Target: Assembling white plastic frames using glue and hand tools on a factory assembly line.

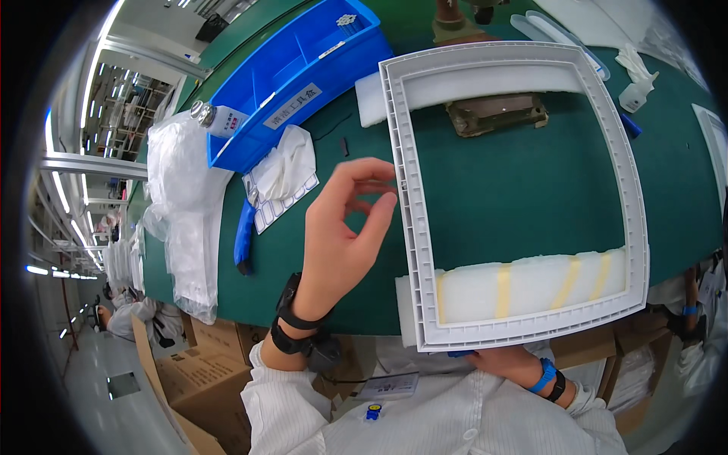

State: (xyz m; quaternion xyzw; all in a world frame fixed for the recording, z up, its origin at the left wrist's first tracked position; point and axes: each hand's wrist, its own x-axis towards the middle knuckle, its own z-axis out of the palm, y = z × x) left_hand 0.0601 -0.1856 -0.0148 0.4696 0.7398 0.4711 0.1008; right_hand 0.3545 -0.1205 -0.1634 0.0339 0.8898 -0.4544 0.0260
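A white rectangular plastic frame point(637, 227) with a ribbed rim lies over the green table, propped on white foam blocks. The near foam block point(531, 287) bears yellow tape strips; the far foam piece point(485, 83) is under the frame's top side. My left hand point(341, 227) is at the frame's left side, fingers curved and thumb apart from them, the fingertips close to the rim. At the frame's near edge is my right hand point(504, 362); its fingers are hidden under the frame. A bit of blue shows beside them, too covered to name.
A blue divided bin point(303, 98) stands at the far left, with a bottle point(220, 120) at its side. Nearby lie a white cloth point(287, 167), a blue-handled tool point(244, 235) and plastic bags point(182, 205). A brown metal block point(497, 114) sits inside the frame's opening. Cardboard boxes point(201, 379) stand below the table.
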